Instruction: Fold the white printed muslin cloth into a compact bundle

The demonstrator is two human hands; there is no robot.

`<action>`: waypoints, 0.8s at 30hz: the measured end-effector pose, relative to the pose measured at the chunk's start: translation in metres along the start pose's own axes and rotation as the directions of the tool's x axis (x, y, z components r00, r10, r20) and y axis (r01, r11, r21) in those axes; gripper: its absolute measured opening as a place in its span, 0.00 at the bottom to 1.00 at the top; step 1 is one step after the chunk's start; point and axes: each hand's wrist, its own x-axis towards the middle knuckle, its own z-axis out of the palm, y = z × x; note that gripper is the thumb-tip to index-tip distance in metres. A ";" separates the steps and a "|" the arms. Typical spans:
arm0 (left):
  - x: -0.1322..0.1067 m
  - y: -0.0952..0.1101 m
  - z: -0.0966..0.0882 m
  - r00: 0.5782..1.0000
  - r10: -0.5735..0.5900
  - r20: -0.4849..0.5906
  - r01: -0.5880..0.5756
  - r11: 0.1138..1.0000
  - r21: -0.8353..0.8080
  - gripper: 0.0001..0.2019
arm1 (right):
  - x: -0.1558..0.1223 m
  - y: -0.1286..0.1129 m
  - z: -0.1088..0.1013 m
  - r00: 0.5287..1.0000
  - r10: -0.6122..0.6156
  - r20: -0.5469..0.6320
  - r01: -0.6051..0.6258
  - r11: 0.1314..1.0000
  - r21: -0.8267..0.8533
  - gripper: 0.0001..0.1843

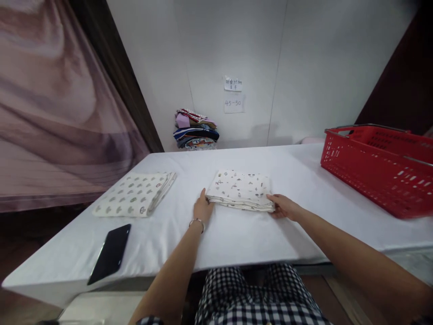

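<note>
A folded white cloth (238, 186) with small scattered prints lies in the middle of the white-covered table, its layered edge facing me. At its front left corner is my left hand (203, 208), with a bracelet on the wrist and the fingers closed on the edge. My right hand (283, 206) pinches the front right corner, thumb on top and the other fingers partly hidden below. To the left lies a second folded cloth (133, 194), cream with rows of grey motifs; neither hand touches it.
A black phone (110, 253) lies near the front left table edge. On the right stands a red plastic basket (372, 169). Several folded fabrics (196, 131) are stacked behind the table by the wall, near paper notes (234, 104). A pink curtain (61, 113) hangs left.
</note>
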 end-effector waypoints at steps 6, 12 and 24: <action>0.001 0.005 0.002 0.995 -0.096 -0.038 0.091 0.988 -0.129 0.29 | 0.003 0.008 0.002 0.996 -0.048 -0.074 0.047 0.999 -0.015 0.45; 0.003 0.006 -0.005 0.980 -0.066 -0.187 0.044 0.992 -0.116 0.27 | 0.002 0.014 0.009 0.985 -0.137 -0.103 0.127 0.987 -0.093 0.43; 0.003 -0.003 -0.007 0.983 -0.141 -0.121 0.128 0.986 -0.110 0.28 | -0.006 0.007 0.012 0.983 -0.136 -0.124 0.101 0.961 -0.256 0.41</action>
